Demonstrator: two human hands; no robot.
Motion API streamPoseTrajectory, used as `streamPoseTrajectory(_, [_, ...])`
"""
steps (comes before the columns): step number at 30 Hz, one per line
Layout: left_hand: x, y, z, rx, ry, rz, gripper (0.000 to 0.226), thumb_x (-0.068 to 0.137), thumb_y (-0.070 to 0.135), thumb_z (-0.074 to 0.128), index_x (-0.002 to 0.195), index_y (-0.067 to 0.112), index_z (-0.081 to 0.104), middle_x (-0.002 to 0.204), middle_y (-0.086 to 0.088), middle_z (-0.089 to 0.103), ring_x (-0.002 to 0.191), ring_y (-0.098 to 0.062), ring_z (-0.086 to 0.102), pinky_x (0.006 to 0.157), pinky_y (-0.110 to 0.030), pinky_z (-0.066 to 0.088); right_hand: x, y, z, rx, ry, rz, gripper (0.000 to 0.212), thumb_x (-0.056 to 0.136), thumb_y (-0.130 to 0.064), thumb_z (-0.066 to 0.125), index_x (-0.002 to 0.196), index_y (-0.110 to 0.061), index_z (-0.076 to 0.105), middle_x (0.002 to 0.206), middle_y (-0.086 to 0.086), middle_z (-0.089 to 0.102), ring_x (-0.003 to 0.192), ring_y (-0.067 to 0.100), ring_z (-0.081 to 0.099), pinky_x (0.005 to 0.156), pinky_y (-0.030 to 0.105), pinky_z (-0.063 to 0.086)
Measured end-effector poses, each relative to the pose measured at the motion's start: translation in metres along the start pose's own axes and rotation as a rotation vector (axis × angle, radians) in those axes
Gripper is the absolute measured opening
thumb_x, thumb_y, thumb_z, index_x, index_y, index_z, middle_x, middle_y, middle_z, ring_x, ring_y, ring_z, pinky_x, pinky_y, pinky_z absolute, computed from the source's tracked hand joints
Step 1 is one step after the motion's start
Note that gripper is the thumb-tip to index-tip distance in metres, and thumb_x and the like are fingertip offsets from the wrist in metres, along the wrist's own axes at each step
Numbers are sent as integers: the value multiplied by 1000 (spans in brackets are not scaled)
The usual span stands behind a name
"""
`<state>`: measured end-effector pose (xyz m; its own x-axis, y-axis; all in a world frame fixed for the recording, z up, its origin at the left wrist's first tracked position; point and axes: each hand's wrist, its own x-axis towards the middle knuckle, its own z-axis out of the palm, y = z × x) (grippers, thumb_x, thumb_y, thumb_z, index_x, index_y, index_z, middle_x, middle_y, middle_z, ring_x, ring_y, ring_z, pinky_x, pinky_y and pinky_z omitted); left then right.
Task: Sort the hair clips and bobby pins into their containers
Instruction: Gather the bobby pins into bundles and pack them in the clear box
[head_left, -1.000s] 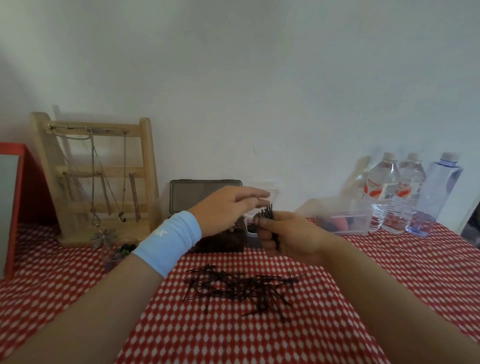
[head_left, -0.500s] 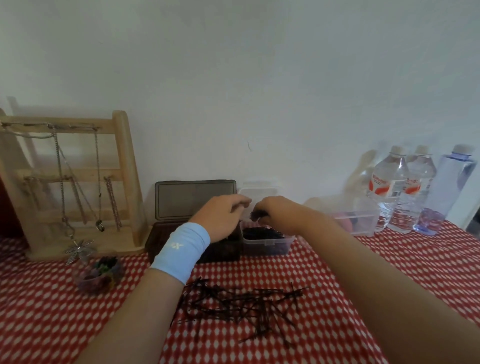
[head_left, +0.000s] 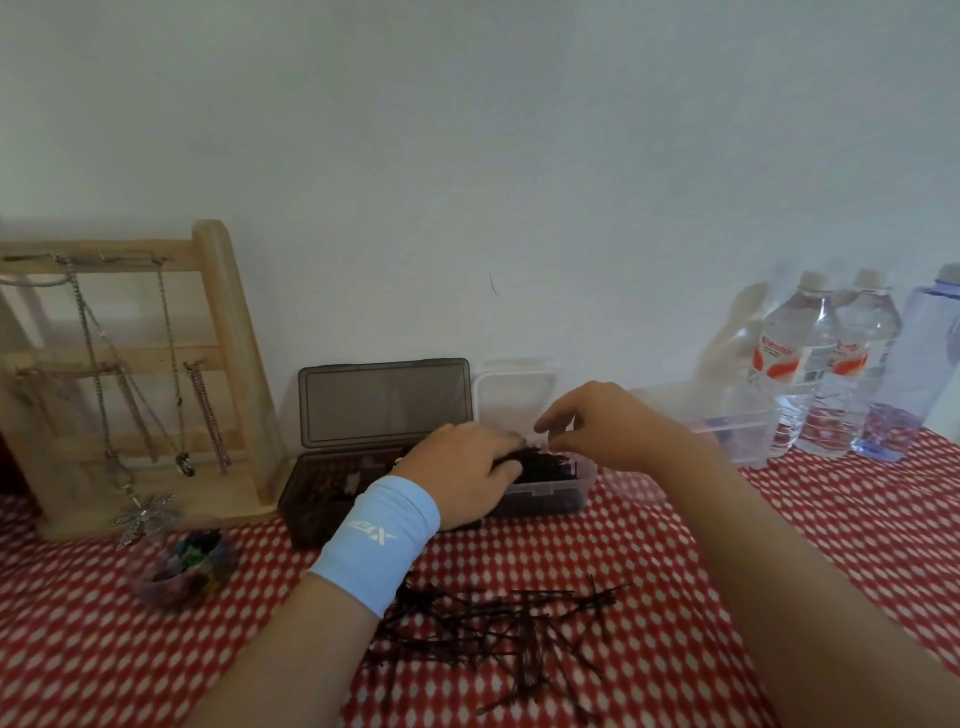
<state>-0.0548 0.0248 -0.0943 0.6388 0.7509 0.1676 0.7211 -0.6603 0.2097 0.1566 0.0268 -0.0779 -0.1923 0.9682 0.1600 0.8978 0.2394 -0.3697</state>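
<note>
You seem to be settling a batch of bobby pins (head_left: 548, 464) into the clear box (head_left: 563, 492) at centre frame. Your left hand (head_left: 462, 475) lies on them; I cannot tell whether it grips any. Your right hand (head_left: 605, 431) hovers just above, loosely curled and empty. The next move likely calls for reaching down-frame to the loose pile (head_left: 498, 634).

Black bobby pins (head_left: 498, 634) lie scattered before a pin-filled clear container (head_left: 561, 493).

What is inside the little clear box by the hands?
Dark bobby pins fill the small clear box. The left hand lies over the pile's left part, so what is under it cannot be seen.
</note>
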Motion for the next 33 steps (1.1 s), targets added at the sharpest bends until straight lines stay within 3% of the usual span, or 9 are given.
streamPoseTrajectory(3, [1,13,-1,169,-186,15,54,105,46,29,155,26,28,162,5,26,148,-14,23,119,-34,14,-3,0,5,-43,-71,-14,21,95,-22,66,110,-30,77,98,-16,69,80,-7,55,76,13,45])
streamPoseTrajectory(6, [2,21,1,222,-277,-7,60,104,49,25,157,23,19,165,4,13,151,-14,12,122,-37,11,-4,-2,2,-68,-70,-17,22,97,-24,61,109,-29,78,105,-12,72,87,3,60,83,21,48])
streamPoseTrajectory(12, [-2,26,3,193,-214,4,53,104,43,33,152,22,31,159,3,29,144,-20,31,117,-41,25,-5,-8,2,-126,-157,6,24,98,-23,57,111,-26,77,110,-5,74,95,12,64,89,30,53])
streamPoseTrajectory(17, [-11,23,-7,71,-50,-8,48,101,35,45,146,21,40,144,0,49,130,-21,45,111,-37,33,-10,-17,-12,-94,-92,-4,26,100,-17,54,113,-24,76,116,-8,70,107,11,62,90,23,46])
streamPoseTrajectory(21, [-22,26,-10,-39,226,73,18,98,21,49,111,17,61,103,2,61,97,-15,51,91,-35,45,-23,-38,-22,-46,-137,-55,18,97,-20,62,105,-24,77,97,-12,68,90,5,62,75,16,45])
streamPoseTrajectory(24, [-42,33,-8,-41,136,79,14,99,24,47,96,19,60,92,6,58,86,-12,54,83,-36,50,-43,-51,-22,-97,-327,-59,15,90,-24,68,98,-29,78,94,-14,71,89,7,65,84,26,52])
streamPoseTrajectory(28, [-71,35,16,-15,-24,92,28,98,40,48,115,23,61,114,5,57,105,-11,51,95,-35,47,-70,-51,-19,-211,-479,-26,30,82,-27,68,108,-42,73,104,-20,69,97,5,64,95,34,53])
streamPoseTrajectory(31, [-85,36,28,98,-120,116,70,83,74,48,135,27,49,128,8,44,115,-9,38,99,-33,44,-83,-50,-12,-278,-546,44,46,78,-27,77,120,-42,65,115,-16,64,107,11,60,101,38,50])
streamPoseTrajectory(33, [-88,37,29,104,-162,112,89,72,84,51,141,30,42,130,10,39,116,-8,35,100,-32,44,-88,-52,-5,-321,-555,107,50,76,-29,82,121,-40,64,112,-12,60,108,14,57,102,39,48])
